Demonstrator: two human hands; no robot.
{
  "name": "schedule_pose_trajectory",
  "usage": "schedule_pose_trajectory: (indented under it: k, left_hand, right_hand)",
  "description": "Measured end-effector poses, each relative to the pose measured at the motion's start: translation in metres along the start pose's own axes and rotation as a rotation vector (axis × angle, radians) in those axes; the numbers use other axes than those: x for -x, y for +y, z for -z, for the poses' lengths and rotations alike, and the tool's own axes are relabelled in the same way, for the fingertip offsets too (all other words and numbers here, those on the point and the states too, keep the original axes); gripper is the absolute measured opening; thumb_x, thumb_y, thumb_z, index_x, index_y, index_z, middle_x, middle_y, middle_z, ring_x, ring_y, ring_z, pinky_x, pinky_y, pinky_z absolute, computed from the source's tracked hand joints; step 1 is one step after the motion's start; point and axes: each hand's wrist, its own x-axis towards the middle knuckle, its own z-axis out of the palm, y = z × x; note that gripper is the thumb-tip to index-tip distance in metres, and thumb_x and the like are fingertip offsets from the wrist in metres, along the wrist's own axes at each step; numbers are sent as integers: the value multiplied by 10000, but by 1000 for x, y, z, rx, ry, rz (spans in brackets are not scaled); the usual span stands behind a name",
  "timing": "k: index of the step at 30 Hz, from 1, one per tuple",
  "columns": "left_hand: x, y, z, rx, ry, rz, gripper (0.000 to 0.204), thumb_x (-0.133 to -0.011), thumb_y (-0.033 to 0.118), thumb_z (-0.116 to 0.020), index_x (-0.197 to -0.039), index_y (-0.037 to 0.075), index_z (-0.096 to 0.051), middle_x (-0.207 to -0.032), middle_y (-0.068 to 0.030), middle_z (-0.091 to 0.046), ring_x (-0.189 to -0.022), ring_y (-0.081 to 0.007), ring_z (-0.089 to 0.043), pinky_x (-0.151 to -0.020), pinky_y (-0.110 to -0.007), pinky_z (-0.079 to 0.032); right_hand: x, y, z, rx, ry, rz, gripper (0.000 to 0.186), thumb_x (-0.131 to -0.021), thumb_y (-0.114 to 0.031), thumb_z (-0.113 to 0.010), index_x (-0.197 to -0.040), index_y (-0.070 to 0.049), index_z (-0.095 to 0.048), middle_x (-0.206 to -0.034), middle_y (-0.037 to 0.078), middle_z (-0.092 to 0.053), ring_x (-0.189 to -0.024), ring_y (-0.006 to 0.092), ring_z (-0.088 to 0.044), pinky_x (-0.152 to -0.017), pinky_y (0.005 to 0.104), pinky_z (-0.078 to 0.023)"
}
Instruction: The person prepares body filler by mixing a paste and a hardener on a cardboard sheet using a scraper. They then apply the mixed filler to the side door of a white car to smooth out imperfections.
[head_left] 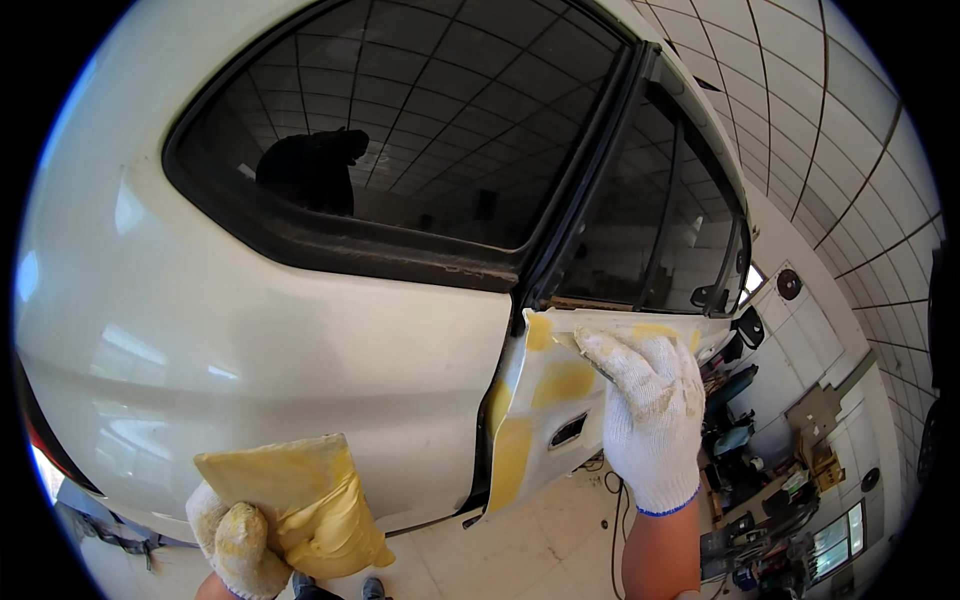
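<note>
My left hand [228,548], in a stained white knit glove, grips a flat board [270,470] coated in yellow filler putty. A thick, smooth mound of putty [335,525] covers its lower right side. My right hand [650,400], in a white glove with a blue cuff, is closed at the upper edge of the white car's door [530,415]. Under its fingers shows the thin edge of a scraper [585,353], mostly hidden by the glove. Yellow filler patches [562,382] mark the door around its handle recess [568,431].
The white rear body panel [390,350] and dark side window [400,120] fill the left and centre. The door stands ajar from the panel. A cable [617,510] lies on the tiled floor [480,550]; cluttered gear [760,540] lines the right wall.
</note>
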Motion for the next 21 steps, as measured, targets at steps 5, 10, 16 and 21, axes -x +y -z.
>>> schedule_pose_trajectory:
  k: [5,10,16,21]
  left_hand:
    - [-2,8,-8,-66,-18,-3,703,-920,527,-754,-1264,-75,-639,-1153,-145,-722,-1014,-234,-716,-903,-375,-592]
    - [-3,22,-11,-100,-83,118,699,-914,537,-758,-1244,-70,-653,-1146,-131,-722,-1008,-214,-708,-887,-358,-584]
    - [1,21,-10,-53,-64,167,696,-902,544,-777,-1231,-59,-662,-1142,-121,-721,-1005,-206,-703,-883,-351,-581]
    - [0,10,-1,-77,-69,89,706,-898,540,-787,-1236,-66,-659,-1135,-123,-723,-1001,-209,-704,-879,-354,-584]
  right_hand:
    - [-40,-12,17,236,-46,191,406,-737,35,-685,-1087,-155,-765,-1077,40,-717,-1021,300,-662,-887,441,-521]
    - [-68,-25,31,247,-285,130,423,-766,47,-659,-1145,-130,-726,-1154,69,-737,-1079,313,-708,-944,439,-556]
    - [-100,-21,28,168,-382,-69,462,-862,15,-631,-1310,-95,-650,-1287,135,-719,-1155,321,-727,-1008,420,-576]
    - [-109,-18,18,252,-461,-15,386,-882,-89,-665,-1265,-66,-708,-1257,133,-685,-1121,327,-716,-1015,424,-564]
